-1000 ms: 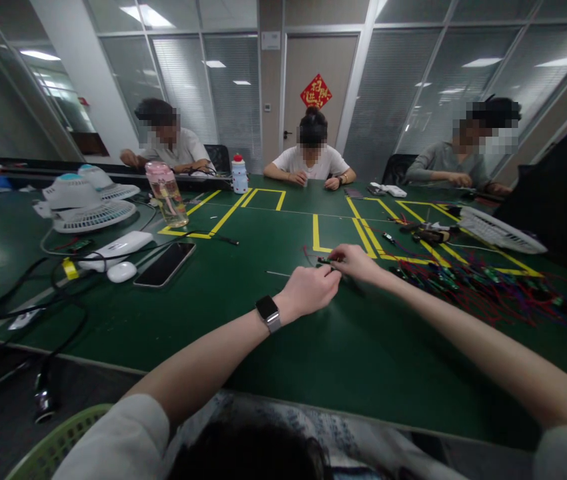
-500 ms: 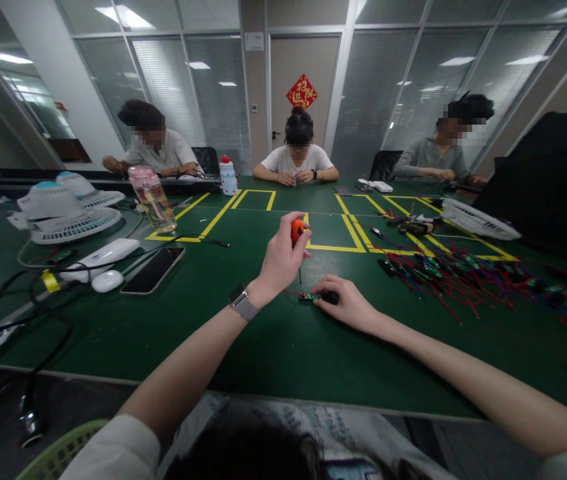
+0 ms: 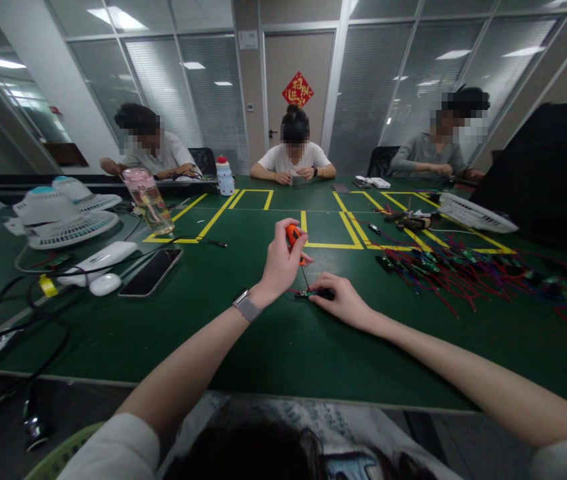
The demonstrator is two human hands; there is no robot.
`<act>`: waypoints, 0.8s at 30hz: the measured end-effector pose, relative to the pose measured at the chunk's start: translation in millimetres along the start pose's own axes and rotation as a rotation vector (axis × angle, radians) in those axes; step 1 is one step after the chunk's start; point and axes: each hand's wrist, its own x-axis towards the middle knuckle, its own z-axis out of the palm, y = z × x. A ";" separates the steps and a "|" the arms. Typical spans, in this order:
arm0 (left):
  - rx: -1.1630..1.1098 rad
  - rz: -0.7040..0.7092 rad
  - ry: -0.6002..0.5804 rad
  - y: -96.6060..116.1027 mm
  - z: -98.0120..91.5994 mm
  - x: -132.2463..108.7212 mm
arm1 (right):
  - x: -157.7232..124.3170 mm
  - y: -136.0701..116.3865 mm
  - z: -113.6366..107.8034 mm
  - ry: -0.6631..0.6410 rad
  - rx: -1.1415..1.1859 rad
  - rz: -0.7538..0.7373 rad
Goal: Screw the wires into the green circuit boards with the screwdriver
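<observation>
- A small green circuit board [image 3: 306, 293] is lying flat on the green table [image 3: 273, 347], directly under the left hand's tool and against the right hand's fingertips; red wires are trailing from it toward the left hand.
- The right hand [image 3: 344, 301] is resting palm-down, fingers curled closed over the board's dark right end and pinning it to the table. Pressing straight down there is what should be stopping the board from turning.
- The left hand [image 3: 279, 264] is closing its fingers round the orange handle of a small screwdriver [image 3: 297, 252], held nearly upright with a slight lean, its thin shaft pointing down at the board. Whether the tip is seated I cannot tell.
- Doing this well probably means keeping the shaft in line with the screw, pushing lightly and turning from the fingertips only.
- Well right of the right hand, a heap of wired boards [image 3: 458, 273] is spreading out.
- Well left of the left hand, a phone [image 3: 152, 271] is lying face-up beside a white mouse [image 3: 105, 284].
</observation>
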 end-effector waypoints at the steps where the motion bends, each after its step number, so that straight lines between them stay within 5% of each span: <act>1: 0.002 0.000 -0.009 0.2 0.0 -0.3 | 0.0 0.3 0.3 0.002 0.001 0.001; 13: 0.031 0.043 -0.041 -0.6 0.4 -2.5 | -0.5 3.5 1.7 0.002 0.018 0.002; 20: 0.161 0.190 -0.095 18.0 -1.4 -4.6 | -0.3 1.0 0.3 0.004 0.016 -0.009; 24: -0.089 0.119 -0.138 30.9 -0.4 -1.5 | -0.4 0.1 -0.1 0.005 -0.004 -0.011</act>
